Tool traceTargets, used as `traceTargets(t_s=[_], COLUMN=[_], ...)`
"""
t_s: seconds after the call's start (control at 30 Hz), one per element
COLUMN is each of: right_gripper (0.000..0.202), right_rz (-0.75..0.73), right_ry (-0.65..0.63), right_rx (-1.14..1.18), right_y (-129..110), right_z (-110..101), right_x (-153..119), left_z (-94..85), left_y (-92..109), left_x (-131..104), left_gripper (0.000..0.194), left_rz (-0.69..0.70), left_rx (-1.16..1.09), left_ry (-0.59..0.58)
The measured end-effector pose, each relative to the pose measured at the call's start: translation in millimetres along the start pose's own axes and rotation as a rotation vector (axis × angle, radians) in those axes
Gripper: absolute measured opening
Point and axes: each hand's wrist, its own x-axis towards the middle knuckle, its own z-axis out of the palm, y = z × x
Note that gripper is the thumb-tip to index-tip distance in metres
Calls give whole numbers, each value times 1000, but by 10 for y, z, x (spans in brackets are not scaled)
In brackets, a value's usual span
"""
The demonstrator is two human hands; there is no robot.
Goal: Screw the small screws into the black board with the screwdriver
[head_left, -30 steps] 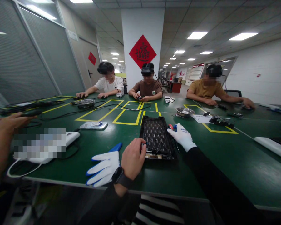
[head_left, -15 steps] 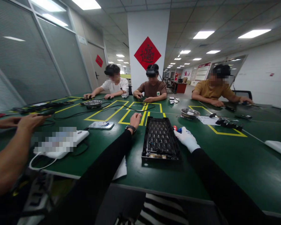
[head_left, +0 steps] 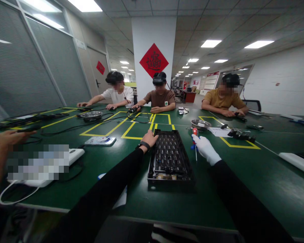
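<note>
In front of me on the green table lies a shallow black casing, with rows of dark parts inside and a tan strip near its front edge. My left hand, bare with a dark band on the wrist, is closed on the far left rim of the casing. My right hand wears a white glove and grips a screwdriver with a red and blue handle. Its thin shaft points down, beside the casing's right side and apart from it.
A phone and a white power strip lie to the left. Metal bowls, black clips and paper are farther off. Co-workers sit opposite; another person's arm reaches in from the left.
My left hand has come down onto the casing's left rim. In my right hand the screwdriver has turned, and its shaft now shows pointing down. The whole view has shifted slightly.
</note>
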Motion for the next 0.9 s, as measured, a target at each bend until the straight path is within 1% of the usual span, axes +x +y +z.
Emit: traceTargets(t_s=[0.03, 0.07, 0.13, 0.17, 0.2, 0.27, 0.33, 0.4, 0.53, 0.63, 0.7, 0.73, 0.83, 0.9], right_gripper=[47, 44, 37, 33, 28, 19, 12, 13, 20, 25, 27, 28, 29, 28], right_rz=[-3, 4, 51, 85, 120, 169, 168, 134, 15, -92, -110, -108, -100, -95], right_ry=[-4, -26, -112, -164, -217, -299, -333, -328, -266, -201, -196, -198, -198, -194], right_rx=[166, 383, 863, 1058, 1184, 1319, 1366, 1379, 1318, 1232, 1204, 1195, 1173, 1170], right_y=[-33, -69, -144, -182, -219, -287, -341, -374, -375, -352, -343, -341, -341, -339], right_z=[-10, -9, 21, 48, 80, 151, 228, 311, 476, 552, 568, 568, 558, 560], right_x=[-6, -15, -37, -49, -60, -78, -96, -117, -175, -218, -244, -257, -281, -280], left_z=[21, 37, 56, 61, 66, 79, 101, 129, 155, 112, 60, 33, -35, -61], left_y=[6, 10, 22, 32, 44, 73, 95, 103, 106, 148, 189, 204, 180, 92], left_x=[-18, -36, -63, -67, -63, -32, 19, 73, 158, 230, 294, 326, 383, 372], left_gripper=[27, 24, 20, 19, 19, 20, 22, 23, 24, 19, 12, 12, 25, 30], left_rz=[-12, -19, -26, -31, -36, -48, -61, -73, -77, -38, 5, 22, 48, 40], left_rx=[70, 117, 135, 147, 160, 184, 202, 209, 187, 142, 96, 69, -23, -86], left_ry=[-25, -45, -63, -66, -66, -61, -53, -42, -10, 32, 73, 99, 201, 276])
